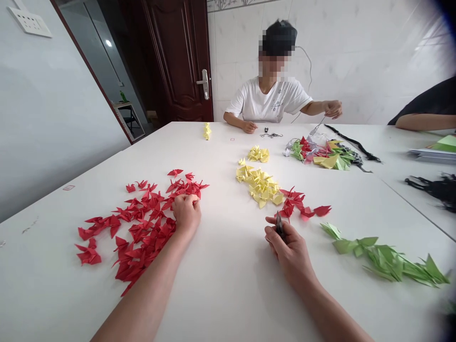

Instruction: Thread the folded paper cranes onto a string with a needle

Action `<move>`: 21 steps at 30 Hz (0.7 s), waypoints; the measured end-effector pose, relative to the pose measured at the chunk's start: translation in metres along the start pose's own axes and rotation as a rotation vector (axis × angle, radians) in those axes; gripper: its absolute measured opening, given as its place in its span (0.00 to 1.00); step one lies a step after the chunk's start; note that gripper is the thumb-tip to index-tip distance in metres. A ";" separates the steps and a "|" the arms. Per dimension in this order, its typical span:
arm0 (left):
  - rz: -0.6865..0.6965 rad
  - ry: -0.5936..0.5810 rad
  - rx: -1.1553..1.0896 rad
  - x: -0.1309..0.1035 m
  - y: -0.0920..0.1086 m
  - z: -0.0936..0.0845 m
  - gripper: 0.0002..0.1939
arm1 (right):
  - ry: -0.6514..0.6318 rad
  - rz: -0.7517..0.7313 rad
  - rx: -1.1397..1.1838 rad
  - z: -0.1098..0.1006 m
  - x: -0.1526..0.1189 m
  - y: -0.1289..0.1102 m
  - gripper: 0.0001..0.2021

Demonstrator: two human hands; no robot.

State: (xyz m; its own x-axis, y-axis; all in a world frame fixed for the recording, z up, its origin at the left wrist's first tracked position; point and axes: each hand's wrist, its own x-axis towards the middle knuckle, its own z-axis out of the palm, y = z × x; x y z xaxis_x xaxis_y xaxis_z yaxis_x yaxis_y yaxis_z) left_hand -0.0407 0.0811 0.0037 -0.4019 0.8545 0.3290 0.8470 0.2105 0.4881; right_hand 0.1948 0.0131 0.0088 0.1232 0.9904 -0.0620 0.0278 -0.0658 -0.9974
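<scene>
At the right edge of a loose pile of red paper cranes, my left hand has its fingers pinched together. A bit of red paper shows between them, apparently part of a paper crane. My right hand is curled around small dark snips, whose lower part is hidden in the palm. Just beyond that hand lies a short row of red paper cranes, touching a cluster of yellow paper cranes. Green paper cranes stretch in a line to the right.
Across the white table sits a person holding up a thread over a mixed bundle of coloured cranes. Black cords and a paper stack lie at right, near another person's arm.
</scene>
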 end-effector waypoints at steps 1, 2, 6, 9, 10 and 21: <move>0.010 0.002 -0.006 0.001 -0.001 0.000 0.08 | -0.002 -0.004 -0.001 0.000 0.000 0.001 0.21; 0.021 0.005 -0.022 0.001 -0.002 0.000 0.08 | -0.008 -0.007 -0.003 -0.001 0.001 0.002 0.20; 0.090 0.022 -0.173 0.003 -0.005 0.002 0.07 | -0.038 -0.013 -0.015 -0.003 0.003 0.007 0.19; 0.150 -0.018 -0.367 -0.001 0.000 0.003 0.08 | -0.041 -0.015 -0.019 -0.004 0.004 0.010 0.19; 0.159 -0.047 -0.432 -0.004 0.004 0.003 0.08 | -0.040 -0.016 -0.019 -0.004 0.004 0.010 0.19; 0.377 -0.627 -0.687 -0.057 0.052 0.001 0.16 | 0.013 -0.018 -0.015 0.002 0.002 0.002 0.20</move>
State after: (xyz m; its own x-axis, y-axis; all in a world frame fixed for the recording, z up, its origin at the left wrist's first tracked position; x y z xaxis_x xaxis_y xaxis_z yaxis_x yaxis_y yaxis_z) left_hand 0.0264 0.0435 0.0095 0.2745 0.9465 0.1697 0.4176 -0.2763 0.8656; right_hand 0.1932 0.0148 0.0065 0.1356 0.9898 -0.0432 0.0451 -0.0497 -0.9977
